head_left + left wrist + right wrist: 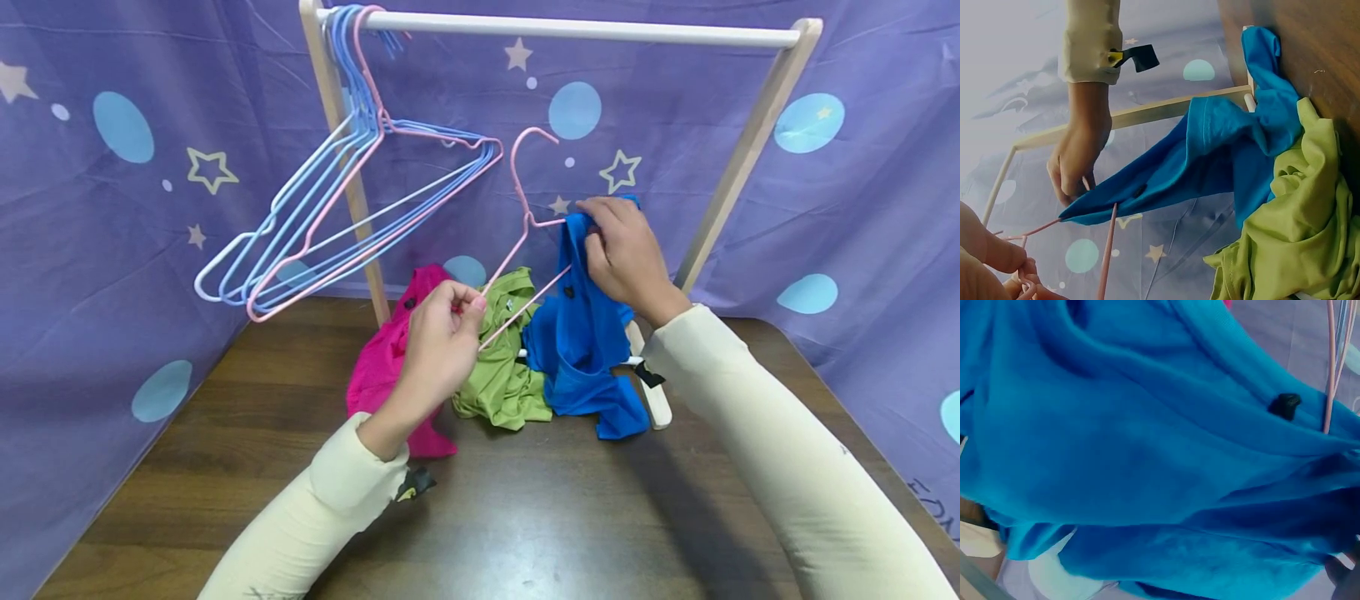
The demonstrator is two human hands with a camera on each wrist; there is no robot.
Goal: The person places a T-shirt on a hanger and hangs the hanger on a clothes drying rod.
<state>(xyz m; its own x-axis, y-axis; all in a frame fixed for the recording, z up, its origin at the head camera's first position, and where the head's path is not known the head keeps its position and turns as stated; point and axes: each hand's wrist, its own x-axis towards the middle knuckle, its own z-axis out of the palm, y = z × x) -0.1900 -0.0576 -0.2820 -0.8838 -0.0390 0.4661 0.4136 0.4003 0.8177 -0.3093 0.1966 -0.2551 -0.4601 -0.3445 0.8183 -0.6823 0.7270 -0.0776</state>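
Note:
A pink wire hanger [525, 225] is held up in front of the rack. My left hand [442, 337] pinches its lower left corner; the same hand's fingers [991, 262] show at the bottom left of the left wrist view. My right hand [618, 250] grips the top of a blue garment [581, 333] at the hanger's right shoulder. The blue garment [1222, 156] hangs from that hand [1079, 156] down to the table, and it fills the right wrist view [1147, 462]. The pink hanger wires [1333, 356] run behind it there.
A wooden rack with a white rail [562, 29] stands on the brown table [525, 517]. Several blue and pink hangers [352, 192] hang at the rail's left end. A green garment [502, 367] and a magenta one [390, 358] lie crumpled under the rack. A purple starred cloth [112, 208] surrounds it all.

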